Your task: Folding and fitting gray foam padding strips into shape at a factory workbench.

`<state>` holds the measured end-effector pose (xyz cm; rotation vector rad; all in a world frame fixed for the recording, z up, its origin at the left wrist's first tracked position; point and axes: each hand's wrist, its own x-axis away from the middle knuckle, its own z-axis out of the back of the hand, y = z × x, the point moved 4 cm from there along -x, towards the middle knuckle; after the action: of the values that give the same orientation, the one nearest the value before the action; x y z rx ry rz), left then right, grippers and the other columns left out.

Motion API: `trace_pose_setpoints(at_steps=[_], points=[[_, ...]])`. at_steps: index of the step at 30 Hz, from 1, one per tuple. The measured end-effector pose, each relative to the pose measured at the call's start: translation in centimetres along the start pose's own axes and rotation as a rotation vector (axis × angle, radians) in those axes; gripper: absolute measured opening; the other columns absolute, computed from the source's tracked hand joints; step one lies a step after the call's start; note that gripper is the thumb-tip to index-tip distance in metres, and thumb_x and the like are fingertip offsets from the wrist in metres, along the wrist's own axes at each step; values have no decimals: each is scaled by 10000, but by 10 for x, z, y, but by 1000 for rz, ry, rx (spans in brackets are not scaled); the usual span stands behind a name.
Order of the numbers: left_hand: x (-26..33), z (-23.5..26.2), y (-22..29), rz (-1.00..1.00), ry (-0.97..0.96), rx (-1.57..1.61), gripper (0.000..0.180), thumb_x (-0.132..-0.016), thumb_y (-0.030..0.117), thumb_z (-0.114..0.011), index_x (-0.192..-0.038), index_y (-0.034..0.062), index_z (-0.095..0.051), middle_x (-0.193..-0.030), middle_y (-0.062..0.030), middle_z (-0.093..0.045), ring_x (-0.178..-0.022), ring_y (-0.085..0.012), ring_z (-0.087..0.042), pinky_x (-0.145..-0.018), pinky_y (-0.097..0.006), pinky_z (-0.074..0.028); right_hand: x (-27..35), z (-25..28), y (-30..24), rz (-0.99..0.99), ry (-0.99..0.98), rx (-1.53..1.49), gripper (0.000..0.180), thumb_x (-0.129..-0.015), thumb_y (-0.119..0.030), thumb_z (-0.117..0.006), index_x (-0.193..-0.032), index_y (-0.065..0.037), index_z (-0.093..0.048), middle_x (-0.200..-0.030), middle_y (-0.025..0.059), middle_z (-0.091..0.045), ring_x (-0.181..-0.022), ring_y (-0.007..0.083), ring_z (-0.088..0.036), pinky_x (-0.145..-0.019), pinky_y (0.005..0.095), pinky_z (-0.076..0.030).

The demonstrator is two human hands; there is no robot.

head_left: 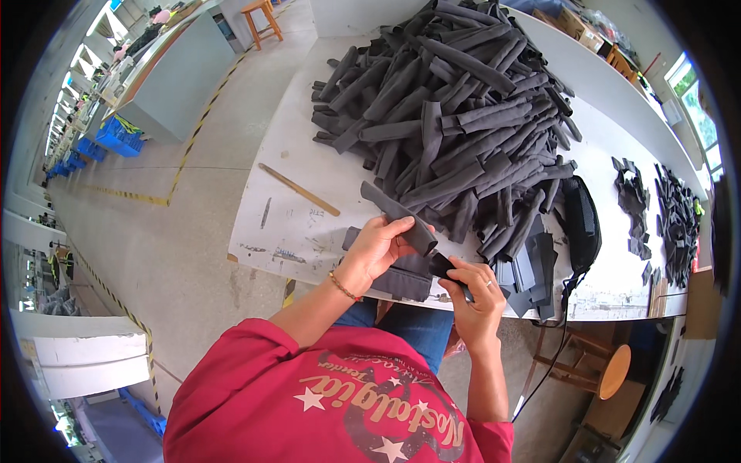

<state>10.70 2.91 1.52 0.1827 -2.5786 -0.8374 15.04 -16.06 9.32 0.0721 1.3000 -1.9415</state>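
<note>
My left hand [373, 248] is closed round a dark grey fabric sleeve [390, 207], thumb on top, with its far end pointing up and left. At the sleeve's near right end, my right hand [476, 292] grips a narrow black piece [441, 265] that meets the opening; its exact kind cannot be made out, and the fingers cover part of it. Just beyond both hands rises a large heap of similar grey fabric sleeves [463, 123]. Below my left hand, more dark fabric pieces [405, 284] lie at the table's near edge.
A wooden stick [299, 190] lies on the white table [270, 166] at the left. To the right are flat dark sheets [532, 270], a black mesh-covered device [580, 224] with a cable, and smaller dark piles [678, 224]. A wooden stool [614, 372] stands below right.
</note>
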Motion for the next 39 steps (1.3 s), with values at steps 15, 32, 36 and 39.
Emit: trace_pose_setpoints(at_steps=[15,32,36,39], points=[[10,-11,-9,123,-76,-50,267,-993,176,-519,-1137,-45,-561,-1119,-223,-658,-998,-310,-679,-840,-432,-588,-6,-5,-9,244,-8,345,222,-714,27,-747,-879,-35,-613,-924,78,-705,-814,243,-652,-718,349,-497],[18,-21,-7,67,-94,-49,297,-1007,167,-487,-1182,-69,-528,-1148,-198,-650,-1010,-297,-672,-875,-425,-573,-6,-9,-10,221,3,423,216,-744,-2,-734,-920,-28,-611,-954,98,-696,-827,269,-647,-743,376,-499],[26,-29,-12,-43,-119,-98,293,-1005,177,-500,-1194,-46,-527,-1181,-197,-637,-1048,-278,-657,-909,-412,-555,0,-21,-10,208,27,486,278,-750,-28,-742,-991,-32,-603,-1048,118,-677,-886,292,-635,-782,394,-493],[29,-33,-10,-179,-135,-25,281,-966,140,-586,-1201,-9,-545,-1204,-180,-622,-1120,-250,-618,-956,-356,-512,1,-27,-14,98,135,395,339,-734,-39,-773,-1027,-13,-605,-1096,140,-672,-971,338,-632,-849,408,-497]])
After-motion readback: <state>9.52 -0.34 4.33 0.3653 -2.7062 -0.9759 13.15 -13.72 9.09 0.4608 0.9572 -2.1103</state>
